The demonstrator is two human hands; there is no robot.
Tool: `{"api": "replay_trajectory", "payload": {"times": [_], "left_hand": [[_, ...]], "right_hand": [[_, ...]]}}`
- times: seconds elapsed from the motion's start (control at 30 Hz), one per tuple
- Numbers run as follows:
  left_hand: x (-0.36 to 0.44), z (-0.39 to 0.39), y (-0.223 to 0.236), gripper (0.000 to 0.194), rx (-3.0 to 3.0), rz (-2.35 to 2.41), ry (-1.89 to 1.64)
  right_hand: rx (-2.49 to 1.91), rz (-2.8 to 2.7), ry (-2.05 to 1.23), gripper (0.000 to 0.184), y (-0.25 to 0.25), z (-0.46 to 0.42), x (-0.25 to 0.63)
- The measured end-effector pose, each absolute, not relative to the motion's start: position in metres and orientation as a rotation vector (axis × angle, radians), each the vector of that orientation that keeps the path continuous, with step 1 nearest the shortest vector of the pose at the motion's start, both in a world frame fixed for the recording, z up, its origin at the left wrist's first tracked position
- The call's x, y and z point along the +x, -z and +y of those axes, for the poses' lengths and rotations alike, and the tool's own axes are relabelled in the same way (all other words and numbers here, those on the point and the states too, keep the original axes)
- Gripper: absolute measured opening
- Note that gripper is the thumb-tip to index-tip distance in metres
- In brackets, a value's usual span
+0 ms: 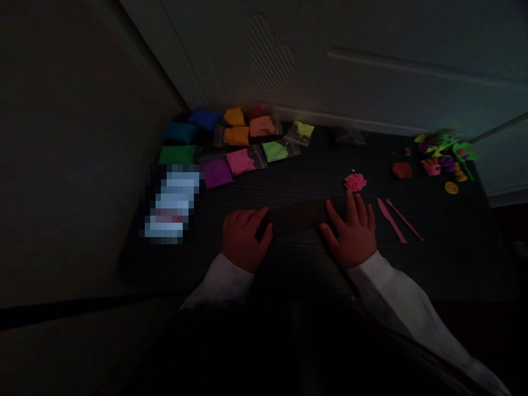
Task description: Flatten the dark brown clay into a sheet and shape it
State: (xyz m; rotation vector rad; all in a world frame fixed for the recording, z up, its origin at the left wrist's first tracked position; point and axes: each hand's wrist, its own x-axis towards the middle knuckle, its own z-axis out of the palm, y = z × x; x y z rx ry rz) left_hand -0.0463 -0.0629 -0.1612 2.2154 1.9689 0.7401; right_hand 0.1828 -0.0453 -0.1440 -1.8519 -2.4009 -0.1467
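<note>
Surface [457, 247], dark and finely lined, before a pale panel [371, 33] bearing a striped heart [270, 58], in a dim room. From left: a bright pixelated rectangle [173, 203]; coloured packets [241, 161] towards the back; left hand [245, 236] and right hand [355, 234] at opposite ends of a dark strip [297, 216], partly hiding it, thumb and forefinger apart in each grip, though whether either is clamped on it cannot be told; a pink cluster [355, 182] at the right fingertips; a pink knife [391, 221] and thin stick [405, 220]; a reddish lump [402, 170]; small coloured models [446, 162].
</note>
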Motion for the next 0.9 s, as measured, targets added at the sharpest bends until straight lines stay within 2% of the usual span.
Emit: {"api": "replay_trajectory", "payload": {"times": [0.9], "left_hand": [[-0.046,-0.063,0.161,0.033,2.236,1.970,-0.722]], "right_hand": [[-1.826,-2.442,0.138,0.051,0.146,-0.043,0.198]]}}
